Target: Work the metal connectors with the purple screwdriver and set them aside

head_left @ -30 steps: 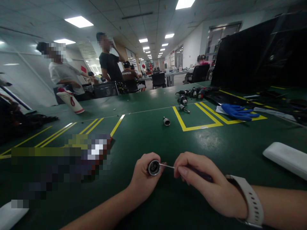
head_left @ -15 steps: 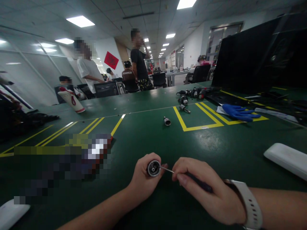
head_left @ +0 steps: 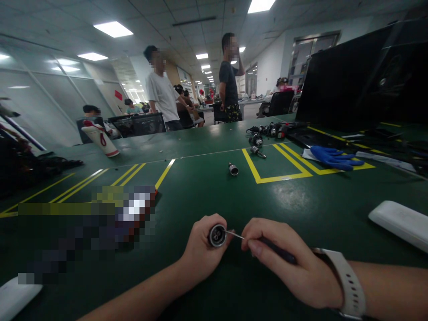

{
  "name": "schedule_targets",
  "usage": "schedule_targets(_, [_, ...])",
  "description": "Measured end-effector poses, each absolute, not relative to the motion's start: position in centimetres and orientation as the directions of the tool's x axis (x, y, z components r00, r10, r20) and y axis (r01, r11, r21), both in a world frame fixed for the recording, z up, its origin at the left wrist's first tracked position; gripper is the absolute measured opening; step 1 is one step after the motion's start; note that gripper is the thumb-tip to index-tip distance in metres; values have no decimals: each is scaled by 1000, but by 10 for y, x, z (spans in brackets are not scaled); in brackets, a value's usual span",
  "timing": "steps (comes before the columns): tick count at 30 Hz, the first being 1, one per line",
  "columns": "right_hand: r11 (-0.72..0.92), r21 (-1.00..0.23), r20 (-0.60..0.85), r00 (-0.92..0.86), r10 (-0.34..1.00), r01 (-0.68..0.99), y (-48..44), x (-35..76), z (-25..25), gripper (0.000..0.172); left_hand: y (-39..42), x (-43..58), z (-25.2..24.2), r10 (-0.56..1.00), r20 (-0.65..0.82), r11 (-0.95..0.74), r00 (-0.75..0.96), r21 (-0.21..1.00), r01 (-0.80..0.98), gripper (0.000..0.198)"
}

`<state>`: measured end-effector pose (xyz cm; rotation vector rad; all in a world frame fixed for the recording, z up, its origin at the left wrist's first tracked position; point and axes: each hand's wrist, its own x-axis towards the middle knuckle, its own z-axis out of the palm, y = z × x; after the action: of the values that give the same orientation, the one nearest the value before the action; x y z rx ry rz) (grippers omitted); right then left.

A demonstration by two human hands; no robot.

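Observation:
My left hand is wrapped round a round metal connector, its open end tilted up towards me and small pins or holes showing inside. In my right hand is a screwdriver with a dark handle and a thin steel shaft. The shaft points left and its tip reaches the connector's rim; whether it goes inside I cannot tell. Beyond my hands a small metal cylindrical part lies alone on the green table.
Several metal connectors lie at the back, one partly within yellow tape. To the right are a blue glove, a white device and a black monitor. A white cup-like container stands back left. People are beyond the table.
The connector in my left hand has shifted slightly right and turned a little against the screwdriver tip. In the background two standing people have moved to the right.

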<state>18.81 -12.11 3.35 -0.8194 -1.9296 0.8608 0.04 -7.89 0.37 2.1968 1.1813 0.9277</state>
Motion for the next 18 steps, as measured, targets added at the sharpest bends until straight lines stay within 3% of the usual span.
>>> schedule_targets(9, [627, -766, 501, -481, 719, 139, -124, 189, 32, 19, -76, 3, 6, 898, 285, -411, 335, 816, 407, 19])
schedule_targets(13, [628, -757, 506, -447, 738, 181, -124, 190, 34, 18, -77, 2, 4, 888, 300, -440, 350, 776, 452, 18])
schedule_targets(18, [614, -736, 474, -428, 769, 287, -120, 193, 39, 18, -79, 2, 4, 846, 325, -527, 422, 624, 577, 13])
